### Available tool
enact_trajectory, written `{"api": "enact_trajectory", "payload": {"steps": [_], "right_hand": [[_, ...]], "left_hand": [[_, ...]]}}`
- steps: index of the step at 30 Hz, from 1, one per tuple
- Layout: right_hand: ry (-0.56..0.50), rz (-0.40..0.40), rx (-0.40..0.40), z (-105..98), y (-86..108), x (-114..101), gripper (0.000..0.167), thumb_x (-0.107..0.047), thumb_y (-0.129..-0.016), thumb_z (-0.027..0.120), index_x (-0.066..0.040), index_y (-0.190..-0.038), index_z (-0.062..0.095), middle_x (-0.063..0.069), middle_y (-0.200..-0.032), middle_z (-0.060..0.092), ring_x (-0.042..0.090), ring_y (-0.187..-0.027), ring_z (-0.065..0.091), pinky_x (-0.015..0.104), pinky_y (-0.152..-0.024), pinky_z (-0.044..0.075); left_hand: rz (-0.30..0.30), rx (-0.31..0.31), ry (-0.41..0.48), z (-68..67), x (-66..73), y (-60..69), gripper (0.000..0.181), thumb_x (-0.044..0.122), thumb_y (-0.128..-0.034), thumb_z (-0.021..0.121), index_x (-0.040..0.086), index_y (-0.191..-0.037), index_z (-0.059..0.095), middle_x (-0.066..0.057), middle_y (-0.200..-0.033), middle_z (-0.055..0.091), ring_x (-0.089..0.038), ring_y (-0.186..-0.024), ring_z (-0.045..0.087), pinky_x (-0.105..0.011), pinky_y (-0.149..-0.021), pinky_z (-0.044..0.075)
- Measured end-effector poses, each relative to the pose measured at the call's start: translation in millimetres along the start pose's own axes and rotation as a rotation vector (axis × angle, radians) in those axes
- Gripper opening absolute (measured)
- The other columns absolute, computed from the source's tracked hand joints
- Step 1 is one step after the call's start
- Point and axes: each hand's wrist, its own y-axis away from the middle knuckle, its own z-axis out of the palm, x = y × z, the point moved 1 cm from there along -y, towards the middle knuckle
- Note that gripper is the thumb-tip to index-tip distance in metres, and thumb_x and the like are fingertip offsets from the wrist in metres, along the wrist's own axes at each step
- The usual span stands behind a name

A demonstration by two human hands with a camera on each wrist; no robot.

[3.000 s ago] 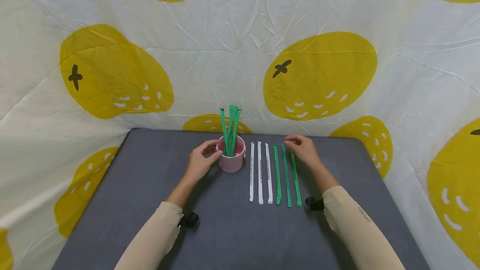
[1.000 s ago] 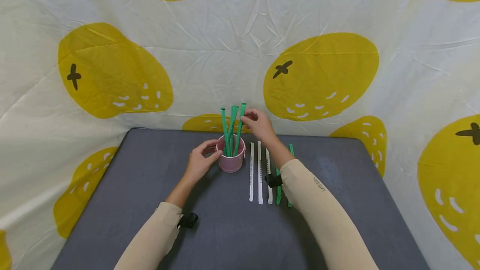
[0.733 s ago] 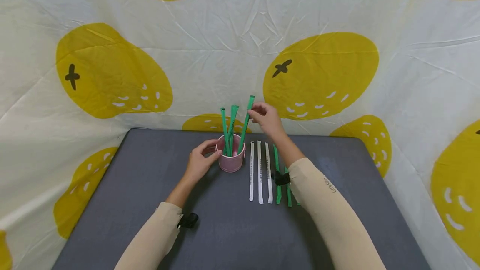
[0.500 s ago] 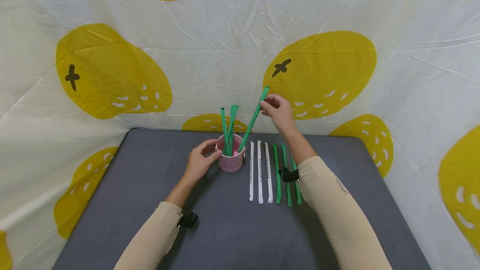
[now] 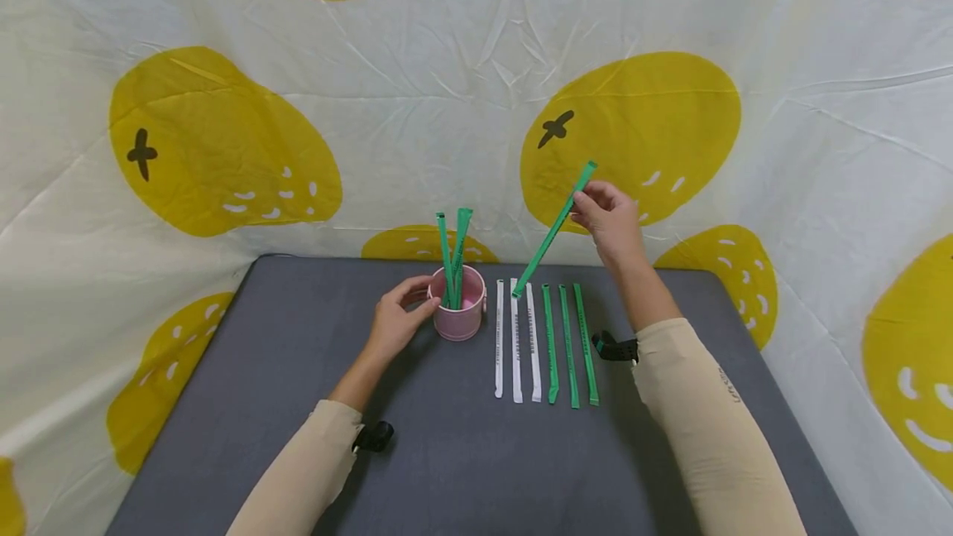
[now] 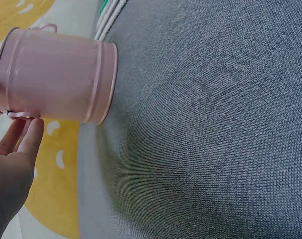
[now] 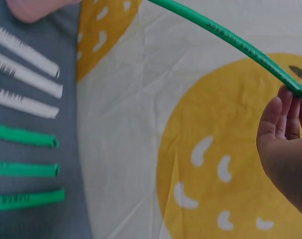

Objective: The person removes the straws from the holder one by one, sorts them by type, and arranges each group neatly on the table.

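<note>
My right hand [image 5: 616, 226] pinches a green wrapped straw [image 5: 554, 228] near its upper end. The straw slants down to the left, its low end in front of the white straws in the head view. My left hand [image 5: 398, 321] holds a small pink bucket [image 5: 459, 325] by its left side; in the left wrist view, thumb and fingers pinch the bucket's side loop [image 6: 24, 114]. Several green wrapped straws [image 5: 456, 263] stand in the bucket, leaning on its rim. Right of it lie white wrapped straws [image 5: 499, 342] and green wrapped straws [image 5: 584, 346] in one row.
The dark grey table [image 5: 476, 470] carries the bucket and the row of straws. Behind it hangs a white cloth [image 5: 439, 131] printed with yellow fruit, close to the table's back edge. A black wrist camera [image 5: 614, 347] sits on the right wrist.
My right hand went to the bucket, took hold of one green straw, drew it out and carried it up and to the right. The left hand stays at the bucket.
</note>
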Motion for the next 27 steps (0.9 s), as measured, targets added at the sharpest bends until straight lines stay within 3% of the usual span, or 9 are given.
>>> {"api": "enact_trajectory", "payload": {"steps": [9, 16, 18, 23, 25, 27], "right_hand": [[0.226, 0.044, 0.017, -44, 10.4, 15, 0.011, -0.015, -0.1, 0.069, -0.013, -0.11, 0.069, -0.007, -0.095, 0.067, 0.006, -0.082, 0.069, 0.017, -0.075, 0.06], [0.444, 0.155, 0.02, -70, 19.8, 30, 0.047, -0.021, -0.104, 0.062, 0.007, -0.141, 0.054, -0.009, -0.101, 0.064, 0.0, -0.088, 0.066, 0.015, -0.079, 0.059], [0.503, 0.167, 0.014, -75, 23.4, 32, 0.049, -0.021, -0.105, 0.061, 0.009, -0.143, 0.052, -0.012, -0.099, 0.065, -0.002, -0.087, 0.065, 0.013, -0.077, 0.058], [0.662, 0.189, 0.003, -94, 27.8, 52, 0.049, -0.026, -0.106, 0.059, 0.007, -0.143, 0.055, 0.012, -0.118, 0.07, -0.002, -0.086, 0.065, 0.01, -0.073, 0.056], [0.745, 0.198, -0.008, -103, 28.8, 65, 0.05, -0.03, -0.107, 0.058, 0.005, -0.143, 0.056, 0.026, -0.129, 0.065, 0.008, -0.092, 0.068, 0.015, -0.076, 0.058], [0.833, 0.205, -0.028, -112, 31.1, 78, 0.052, -0.035, -0.107, 0.057, 0.002, -0.143, 0.057, 0.028, -0.133, 0.063, 0.021, -0.099, 0.07, 0.021, -0.079, 0.059]], "left_hand": [[0.001, -0.013, 0.015, 0.7, -0.7, -0.2, 0.045, 0.019, -0.0915, 0.081, 0.006, -0.132, 0.068, -0.023, -0.131, 0.068, -0.04, -0.121, 0.066, -0.062, -0.107, 0.05], [-0.017, -0.015, 0.027, -0.3, -1.3, -2.1, 0.046, 0.012, -0.0928, 0.078, 0.0, -0.135, 0.064, -0.029, -0.134, 0.064, -0.048, -0.124, 0.061, -0.065, -0.109, 0.046], [-0.024, -0.016, 0.016, -0.6, 6.6, -0.4, 0.045, 0.009, -0.0935, 0.077, -0.003, -0.135, 0.063, -0.031, -0.134, 0.063, -0.049, -0.124, 0.061, -0.066, -0.109, 0.046], [-0.023, -0.016, 0.016, -1.7, 7.0, -0.7, 0.045, 0.009, -0.0932, 0.077, -0.003, -0.135, 0.064, -0.031, -0.134, 0.063, -0.048, -0.124, 0.061, -0.066, -0.108, 0.046], [-0.012, -0.016, 0.027, -2.1, -1.8, -3.0, 0.046, 0.013, -0.0926, 0.079, 0.0, -0.135, 0.065, -0.029, -0.134, 0.064, -0.048, -0.124, 0.062, -0.065, -0.109, 0.046], [0.003, -0.012, 0.032, -2.4, -4.9, -3.4, 0.046, 0.017, -0.0919, 0.08, 0.002, -0.133, 0.066, -0.027, -0.132, 0.066, -0.046, -0.123, 0.063, -0.064, -0.109, 0.047]]}}
